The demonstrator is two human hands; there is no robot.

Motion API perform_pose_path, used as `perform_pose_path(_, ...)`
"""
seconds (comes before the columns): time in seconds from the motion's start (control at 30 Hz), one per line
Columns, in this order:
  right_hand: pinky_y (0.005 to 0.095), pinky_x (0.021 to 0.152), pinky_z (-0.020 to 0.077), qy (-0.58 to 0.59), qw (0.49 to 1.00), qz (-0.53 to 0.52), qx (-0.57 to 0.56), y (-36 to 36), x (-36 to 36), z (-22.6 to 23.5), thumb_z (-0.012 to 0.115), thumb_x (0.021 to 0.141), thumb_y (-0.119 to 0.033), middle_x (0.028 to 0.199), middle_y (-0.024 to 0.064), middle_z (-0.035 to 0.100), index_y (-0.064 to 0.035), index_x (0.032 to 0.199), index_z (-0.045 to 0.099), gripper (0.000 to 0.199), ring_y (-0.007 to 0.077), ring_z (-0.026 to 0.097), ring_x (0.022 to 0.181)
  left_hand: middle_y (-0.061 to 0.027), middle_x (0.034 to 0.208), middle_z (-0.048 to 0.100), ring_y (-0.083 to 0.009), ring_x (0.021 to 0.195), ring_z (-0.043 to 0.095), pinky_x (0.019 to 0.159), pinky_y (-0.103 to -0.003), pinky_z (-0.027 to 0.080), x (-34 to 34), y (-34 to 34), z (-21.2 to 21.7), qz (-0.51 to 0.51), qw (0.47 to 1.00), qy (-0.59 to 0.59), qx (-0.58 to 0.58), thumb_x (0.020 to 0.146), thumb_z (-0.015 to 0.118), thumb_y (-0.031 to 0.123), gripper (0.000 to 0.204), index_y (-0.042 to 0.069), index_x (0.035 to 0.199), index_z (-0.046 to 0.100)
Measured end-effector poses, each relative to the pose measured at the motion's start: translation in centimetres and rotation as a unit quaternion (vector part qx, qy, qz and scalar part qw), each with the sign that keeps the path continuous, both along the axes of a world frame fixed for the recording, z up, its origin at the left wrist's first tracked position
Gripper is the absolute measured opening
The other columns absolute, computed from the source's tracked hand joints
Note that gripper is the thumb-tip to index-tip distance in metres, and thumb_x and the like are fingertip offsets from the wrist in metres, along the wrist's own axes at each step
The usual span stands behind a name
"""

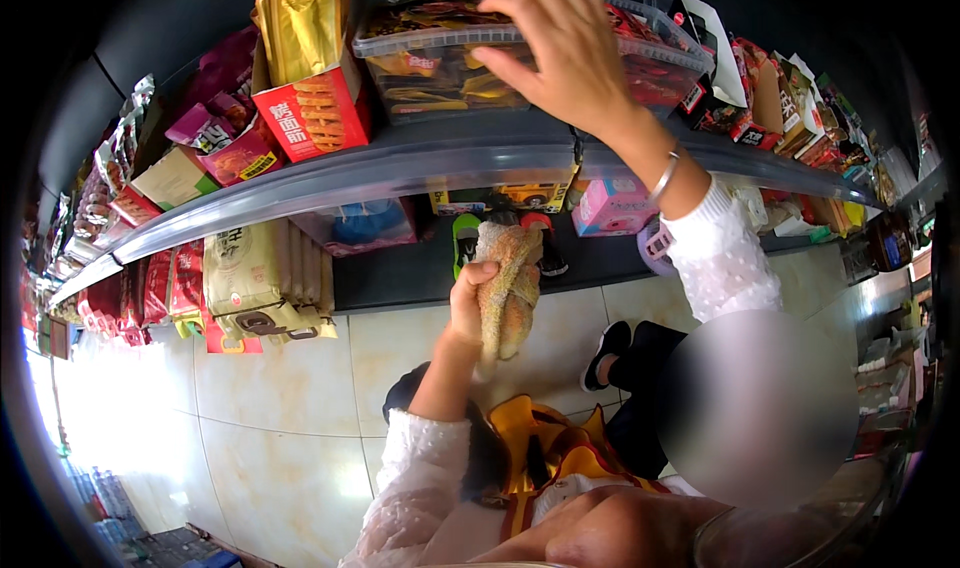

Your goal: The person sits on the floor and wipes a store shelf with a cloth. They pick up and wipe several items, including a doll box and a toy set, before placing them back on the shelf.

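Crumpled terry rag (512,293) gripped in left hand (466,306), well apart from right hand (562,53); right half-spread, empty, over clear plastic bin (390,76), contact unclear.

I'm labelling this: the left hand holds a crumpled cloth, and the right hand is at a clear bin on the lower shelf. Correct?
Not quite: the head view shows the clear bin on the upper shelf. The left hand holds a crumpled cloth; the right hand is at the bin.
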State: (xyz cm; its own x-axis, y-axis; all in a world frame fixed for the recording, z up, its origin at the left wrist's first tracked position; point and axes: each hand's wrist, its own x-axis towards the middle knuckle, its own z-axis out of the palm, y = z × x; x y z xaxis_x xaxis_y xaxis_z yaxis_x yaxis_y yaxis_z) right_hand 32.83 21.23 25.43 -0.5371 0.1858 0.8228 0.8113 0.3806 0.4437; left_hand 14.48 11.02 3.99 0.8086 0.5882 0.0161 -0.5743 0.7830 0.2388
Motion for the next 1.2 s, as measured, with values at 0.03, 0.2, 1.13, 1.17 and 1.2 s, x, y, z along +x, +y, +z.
perform_pose_path(0.03, 0.0363, 0.083, 0.0437, -0.012, 1.000, -0.015, -0.013, 0.6, -1.0, 0.1, 0.069, 0.083, -0.039, 0.096, 0.0029, 0.057, -0.0120, 0.105, 0.058, 0.037, 0.0210, 0.056, 0.094, -0.0149, 0.102, 0.062, -0.0255, 0.088, 0.061, 0.078, -0.034, 0.051, 0.1, -0.2, 0.9, 0.038, 0.997, 0.064, 0.021, 0.079, 0.051, 0.038, 0.061, 0.000, 0.127, 0.050)
perform_pose_path(0.2, 0.0346, 0.066, 0.0512, 0.008, 0.998, -0.007, -0.058, 4.2, -1.7, -1.6, 0.070, 0.081, -0.039, 0.088, 0.0037, 0.055, -0.0149, 0.102, 0.058, 0.034, 0.0222, 0.062, 0.078, -0.0147, 0.104, 0.062, -0.0258, 0.089, 0.059, 0.079, -0.035, 0.049, -0.8, 0.1, 1.0, 0.061, 0.996, 0.058, 0.031, 0.078, 0.053, 0.037, 0.059, 0.002, 0.125, 0.053)
perform_pose_path(1.13, 0.0363, 0.083, 0.0466, -0.095, 0.954, 0.083, -0.270, -2.0, -6.4, -6.1, 0.071, 0.079, -0.019, 0.103, 0.0051, 0.056, -0.0121, 0.104, 0.057, 0.030, 0.0262, 0.057, 0.096, -0.0056, 0.075, 0.060, -0.0167, 0.063, 0.054, 0.062, -0.028, 0.044, -3.9, -0.4, 3.0, 0.251, 0.939, 0.223, 0.080, 0.087, 0.056, 0.033, 0.033, 0.002, 0.090, 0.062)
perform_pose_path(1.17, 0.0359, 0.082, 0.0470, -0.089, 0.948, 0.092, -0.293, -1.4, -5.9, -6.6, 0.071, 0.080, -0.023, 0.104, 0.0045, 0.055, -0.0139, 0.110, 0.055, 0.035, 0.0253, 0.057, 0.096, -0.0050, 0.074, 0.059, -0.0165, 0.062, 0.053, 0.061, -0.029, 0.043, -3.9, -0.3, 3.2, 0.273, 0.919, 0.271, 0.089, 0.087, 0.056, 0.033, 0.032, 0.001, 0.089, 0.061)
perform_pose_path(1.2, 0.0358, 0.082, 0.0471, -0.095, 0.952, 0.082, -0.280, -1.1, -5.5, -6.9, 0.070, 0.081, -0.024, 0.105, 0.0046, 0.055, -0.0148, 0.113, 0.054, 0.037, 0.0250, 0.057, 0.096, -0.0044, 0.073, 0.059, -0.0162, 0.061, 0.052, 0.060, -0.030, 0.042, -3.8, -0.2, 3.3, 0.295, 0.896, 0.318, 0.097, 0.088, 0.057, 0.032, 0.032, 0.001, 0.088, 0.061)
